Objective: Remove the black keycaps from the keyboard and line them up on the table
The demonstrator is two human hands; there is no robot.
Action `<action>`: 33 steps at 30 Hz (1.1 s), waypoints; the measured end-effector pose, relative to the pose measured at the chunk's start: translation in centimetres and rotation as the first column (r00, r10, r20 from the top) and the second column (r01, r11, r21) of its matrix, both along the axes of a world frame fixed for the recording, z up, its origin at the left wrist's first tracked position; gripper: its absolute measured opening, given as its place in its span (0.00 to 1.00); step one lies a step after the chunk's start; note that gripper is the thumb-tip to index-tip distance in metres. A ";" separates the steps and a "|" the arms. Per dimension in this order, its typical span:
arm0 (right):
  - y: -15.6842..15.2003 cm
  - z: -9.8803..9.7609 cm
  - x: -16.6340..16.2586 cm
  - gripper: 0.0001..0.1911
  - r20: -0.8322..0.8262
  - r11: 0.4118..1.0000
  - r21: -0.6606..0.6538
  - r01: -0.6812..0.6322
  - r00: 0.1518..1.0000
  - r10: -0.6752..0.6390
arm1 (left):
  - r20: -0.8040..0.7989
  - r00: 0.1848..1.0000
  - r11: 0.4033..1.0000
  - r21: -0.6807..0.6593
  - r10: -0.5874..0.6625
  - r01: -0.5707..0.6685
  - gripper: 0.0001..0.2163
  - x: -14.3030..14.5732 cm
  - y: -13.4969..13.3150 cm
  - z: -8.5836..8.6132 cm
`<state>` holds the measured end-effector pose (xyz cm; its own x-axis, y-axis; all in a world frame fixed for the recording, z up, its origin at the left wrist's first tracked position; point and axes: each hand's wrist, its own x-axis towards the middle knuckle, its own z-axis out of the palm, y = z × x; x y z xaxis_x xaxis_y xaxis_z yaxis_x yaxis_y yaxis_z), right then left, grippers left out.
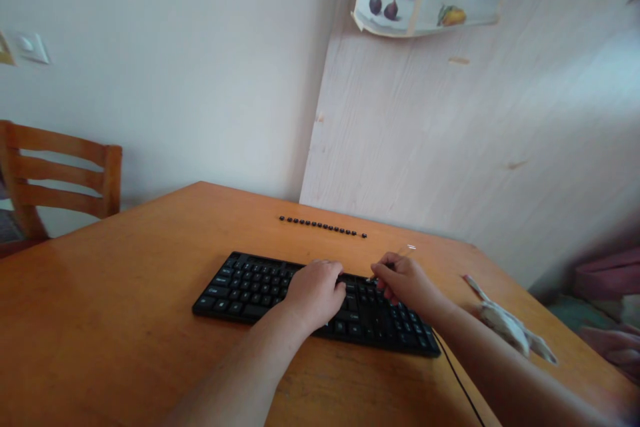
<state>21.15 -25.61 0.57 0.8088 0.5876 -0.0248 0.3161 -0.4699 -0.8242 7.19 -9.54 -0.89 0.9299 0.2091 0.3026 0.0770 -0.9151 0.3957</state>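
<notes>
A black keyboard [253, 287] lies slightly askew on the wooden table. My left hand [317, 290] rests across its middle, fingers curled towards the far edge and thumb a little apart; the fingertips are partly hidden. To its right, my right hand [403, 280] is closed in a pinch above the keyboard's far right part. Between those fingers is a thin tool with a dark middle [389, 266], a pale tip near the keys and thin wire-like ends [411, 247] behind; its exact kind is unclear. Beyond the keyboard, several small black keycaps [320, 225] sit in a row.
A whitish crumpled cloth-like item [505, 327] lies on the table [125, 293] at the right. The keyboard's cable [460, 380] runs towards me under my right forearm. A wooden chair [63, 177] stands at the left. Part of another person's hand [613, 347] shows at the right edge.
</notes>
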 end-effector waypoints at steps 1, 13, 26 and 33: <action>0.1 -0.2 0.0 0.10 0.009 1.000 -0.010 0.003 1.000 -0.003 | -0.002 1.000 1.000 -0.002 0.001 -0.001 0.10 0.0 0.0 0.0; 1.1 -1.3 0.2 0.10 0.266 0.992 -0.123 -0.012 0.963 0.045 | -0.028 0.999 1.000 0.007 0.026 -0.026 0.09 -0.2 -0.2 0.3; 1.9 -1.6 0.0 0.07 0.420 0.991 -0.131 -0.009 0.905 0.064 | -0.035 0.999 1.000 0.007 0.018 -0.018 0.08 -0.1 -0.3 0.3; 1.4 -1.4 -0.2 0.10 0.307 0.996 -0.079 0.046 0.951 -0.020 | -0.011 1.000 1.000 0.017 -0.010 0.010 0.07 -0.1 -0.3 0.2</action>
